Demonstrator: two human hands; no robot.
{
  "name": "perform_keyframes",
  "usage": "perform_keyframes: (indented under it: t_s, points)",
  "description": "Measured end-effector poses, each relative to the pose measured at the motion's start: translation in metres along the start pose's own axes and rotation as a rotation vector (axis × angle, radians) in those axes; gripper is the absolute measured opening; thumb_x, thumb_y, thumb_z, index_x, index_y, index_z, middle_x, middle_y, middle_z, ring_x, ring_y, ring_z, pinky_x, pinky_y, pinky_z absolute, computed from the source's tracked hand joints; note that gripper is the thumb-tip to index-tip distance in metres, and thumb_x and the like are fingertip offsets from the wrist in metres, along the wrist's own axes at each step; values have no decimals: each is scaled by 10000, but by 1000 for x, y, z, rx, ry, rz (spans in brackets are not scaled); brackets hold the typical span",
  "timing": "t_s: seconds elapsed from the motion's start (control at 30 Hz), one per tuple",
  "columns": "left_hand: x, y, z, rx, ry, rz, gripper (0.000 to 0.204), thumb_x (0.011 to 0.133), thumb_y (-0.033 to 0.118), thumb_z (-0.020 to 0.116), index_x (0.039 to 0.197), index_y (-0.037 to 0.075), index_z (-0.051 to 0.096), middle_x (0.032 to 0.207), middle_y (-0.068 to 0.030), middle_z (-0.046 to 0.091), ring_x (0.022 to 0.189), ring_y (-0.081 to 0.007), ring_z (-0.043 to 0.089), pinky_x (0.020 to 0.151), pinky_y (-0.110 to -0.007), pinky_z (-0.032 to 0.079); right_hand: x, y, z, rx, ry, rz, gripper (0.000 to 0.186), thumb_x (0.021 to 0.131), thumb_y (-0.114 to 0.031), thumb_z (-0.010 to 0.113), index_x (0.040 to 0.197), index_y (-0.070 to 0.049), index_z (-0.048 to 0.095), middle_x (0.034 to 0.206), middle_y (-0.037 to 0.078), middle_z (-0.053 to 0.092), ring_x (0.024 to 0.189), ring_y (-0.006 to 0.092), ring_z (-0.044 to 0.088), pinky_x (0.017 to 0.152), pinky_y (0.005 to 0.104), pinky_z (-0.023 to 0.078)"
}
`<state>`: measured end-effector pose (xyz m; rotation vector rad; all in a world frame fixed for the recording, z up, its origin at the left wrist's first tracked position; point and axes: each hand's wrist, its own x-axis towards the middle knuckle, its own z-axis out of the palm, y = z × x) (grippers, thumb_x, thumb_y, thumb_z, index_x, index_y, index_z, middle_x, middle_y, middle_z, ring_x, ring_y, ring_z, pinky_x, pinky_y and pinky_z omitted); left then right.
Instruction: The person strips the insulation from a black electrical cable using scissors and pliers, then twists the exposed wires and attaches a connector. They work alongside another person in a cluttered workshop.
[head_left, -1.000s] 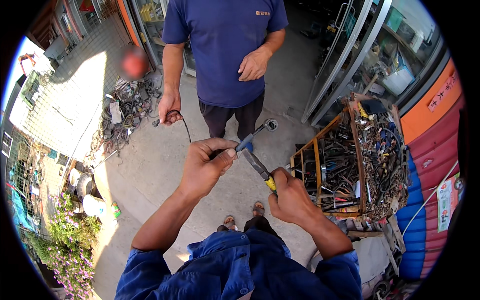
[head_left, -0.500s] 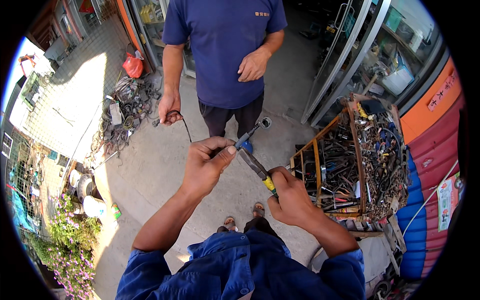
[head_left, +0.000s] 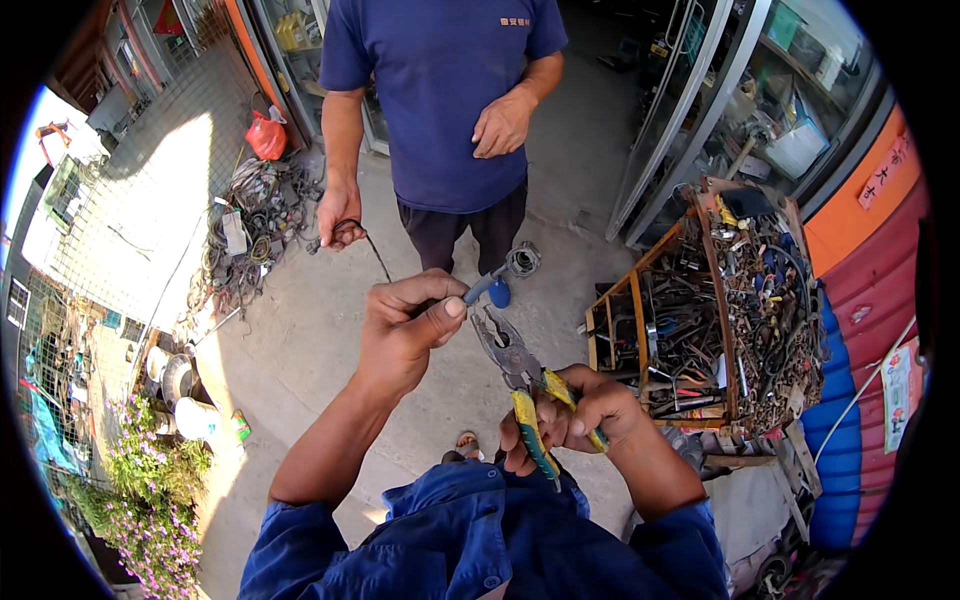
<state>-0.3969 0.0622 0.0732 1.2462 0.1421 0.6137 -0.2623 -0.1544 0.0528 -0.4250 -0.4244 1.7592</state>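
Observation:
My left hand (head_left: 400, 330) pinches a short grey sleeved cable end (head_left: 482, 288) between thumb and forefinger. A dark round metal connector (head_left: 522, 261) sits at its far tip. My right hand (head_left: 578, 415) is wrapped around the yellow-and-green handles of combination pliers (head_left: 508, 352). Their jaws are spread, just below the grey sleeve and apart from it. Opposite me, a co-worker's hand (head_left: 342, 222) holds a thin dark cable (head_left: 378, 256) that runs down behind my left hand; whether it joins the grey sleeve is hidden.
At the right stands a wooden-framed rack (head_left: 728, 310) heaped with tools and metal parts. A pile of wires (head_left: 262, 225) lies on the ground at the left. A co-worker in a blue shirt (head_left: 450, 100) stands close in front. Flowering plants (head_left: 150, 490) grow at lower left.
My right hand has drawn the pliers back toward me and turned them; their closed jaws and handles are now spread apart. The grey sleeve and connector have shifted slightly, and the connector now faces me more.

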Motion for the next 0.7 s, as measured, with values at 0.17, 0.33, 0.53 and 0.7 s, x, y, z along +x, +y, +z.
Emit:
perform_keyframes:
  t_s: [0.17, 0.33, 0.53, 0.7]
  points:
    - [-2, 1, 2, -4, -15, 10, 145, 911, 58, 701, 959, -78, 710, 764, -38, 568, 584, -55, 434, 502, -222, 290, 0, 5, -9, -2, -16, -14, 342, 614, -92, 614, 911, 56, 530, 1114, 370, 585, 981, 515, 654, 848, 587, 560]
    - [-3, 1, 2, 7, -18, 7, 134, 901, 58, 703, 945, -68, 711, 816, -93, 587, 581, -85, 464, 494, -237, 277, -1, 5, -5, 1, 1, -37, 279, 625, -64, 593, 883, 3, 514, 987, 292, 578, 819, 414, 643, 712, 502, 577]
    - [-2, -1, 3, 47, -18, 30, 115, 889, 38, 709, 932, -68, 713, 802, -103, 607, 561, -83, 463, 483, -233, 282, -3, 1, 0, -1, 20, -20, 242, 644, -10, 555, 874, -26, 481, 912, 215, 530, 744, 320, 594, 632, 453, 559]
    - [-1, 2, 4, 106, -10, 3, 113, 892, 41, 717, 928, -64, 735, 790, -69, 626, 600, -73, 486, 513, -234, 347, -5, -2, -2, -180, 56, -14, 245, 657, -3, 546, 888, -43, 472, 944, 205, 527, 762, 298, 594, 628, 444, 558]
